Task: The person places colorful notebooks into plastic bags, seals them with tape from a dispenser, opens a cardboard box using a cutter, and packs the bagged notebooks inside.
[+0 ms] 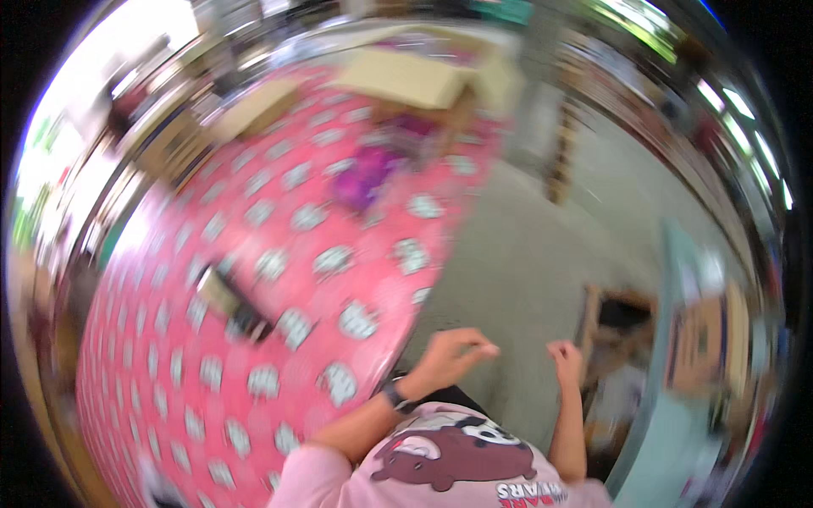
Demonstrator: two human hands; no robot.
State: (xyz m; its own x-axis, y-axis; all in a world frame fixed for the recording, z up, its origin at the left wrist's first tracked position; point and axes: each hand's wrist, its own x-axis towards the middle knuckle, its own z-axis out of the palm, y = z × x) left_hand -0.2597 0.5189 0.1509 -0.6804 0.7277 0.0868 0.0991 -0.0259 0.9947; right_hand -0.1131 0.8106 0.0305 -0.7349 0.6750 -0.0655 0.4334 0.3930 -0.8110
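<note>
The whole picture is smeared by motion. My left hand (453, 351) is raised in front of my chest, just off the edge of the pink table (169, 381), fingers curled together with nothing visible in them. A dark watch (396, 396) sits on that wrist. My right hand (566, 357) hovers a little to the right over the grey floor (517, 254), also curled and seemingly empty. The two hands are apart and touch nothing. Nearest on the table lies a dark rectangular object (235, 306), well left of my left hand.
The pink cloth has a repeating white pattern. A purple thing (364, 176) lies farther back on it, and cardboard boxes (406, 78) stand at the far end. A pale blue shelf edge (677, 356) and brown boxes (622, 326) are at right.
</note>
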